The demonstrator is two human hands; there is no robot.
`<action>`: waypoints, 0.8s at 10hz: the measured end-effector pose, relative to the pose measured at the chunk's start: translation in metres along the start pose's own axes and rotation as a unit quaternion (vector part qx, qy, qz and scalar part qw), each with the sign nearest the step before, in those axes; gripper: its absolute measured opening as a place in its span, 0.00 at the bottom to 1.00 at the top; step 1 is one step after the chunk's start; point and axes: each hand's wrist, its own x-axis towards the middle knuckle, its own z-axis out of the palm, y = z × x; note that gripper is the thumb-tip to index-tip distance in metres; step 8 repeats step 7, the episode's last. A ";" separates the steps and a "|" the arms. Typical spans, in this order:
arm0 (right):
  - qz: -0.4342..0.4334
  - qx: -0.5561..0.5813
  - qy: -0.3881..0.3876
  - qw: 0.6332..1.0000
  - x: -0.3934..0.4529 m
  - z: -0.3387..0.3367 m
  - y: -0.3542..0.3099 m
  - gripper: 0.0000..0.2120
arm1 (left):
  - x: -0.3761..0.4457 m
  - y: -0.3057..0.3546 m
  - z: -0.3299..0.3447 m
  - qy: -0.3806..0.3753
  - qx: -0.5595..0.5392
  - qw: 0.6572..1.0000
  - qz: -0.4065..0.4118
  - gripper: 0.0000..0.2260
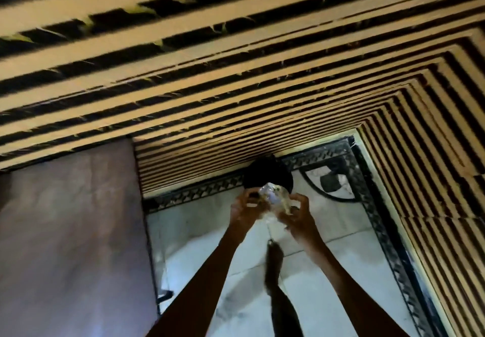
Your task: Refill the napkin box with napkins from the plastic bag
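My two hands meet out in front of me, above a white marble floor. Between them is a crumpled clear plastic bag [273, 198], shiny and see-through, its contents too blurred to make out. My left hand [245, 205] grips the bag's left side and my right hand [298, 212] grips its right side. Just beyond the bag lies a black rounded object [265, 172] at the foot of the slatted wall. No napkin box can be made out in this blurred view.
Wooden slatted walls [236, 87] rise ahead and on the right. A grey-purple flat panel [70, 226] stands at the left. The marble floor [204, 229] has a black patterned border [378, 221]. My bare foot [274, 271] is below the hands.
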 end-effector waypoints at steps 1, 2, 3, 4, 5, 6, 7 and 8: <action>-0.038 -0.087 0.080 0.992 0.074 -0.006 0.042 0.20 | 0.089 -0.049 0.029 0.047 0.036 0.998 -0.009 0.10; -0.035 -0.153 0.121 0.980 0.181 0.008 0.106 0.19 | 0.170 -0.107 0.059 0.119 0.112 0.985 -0.046 0.11; -0.050 -0.220 0.092 0.970 0.276 0.034 0.173 0.19 | 0.228 -0.161 0.061 0.167 0.116 0.977 -0.059 0.11; -0.058 -0.254 0.043 0.965 0.368 0.066 0.245 0.17 | 0.282 -0.217 0.058 0.178 0.105 0.976 -0.067 0.09; -0.065 -0.310 -0.122 0.941 0.427 0.090 0.282 0.16 | 0.317 -0.252 0.059 0.174 0.109 0.976 -0.072 0.06; -0.078 -0.423 -0.213 0.877 0.443 0.099 0.284 0.23 | 0.337 -0.273 0.054 0.169 0.087 0.979 -0.080 0.06; -0.075 -0.373 -0.108 0.918 0.443 0.091 0.285 0.18 | 0.340 -0.276 0.053 0.171 0.075 0.978 -0.092 0.08; -0.075 -0.373 -0.108 0.918 0.443 0.091 0.285 0.18 | 0.340 -0.276 0.053 0.171 0.075 0.978 -0.092 0.08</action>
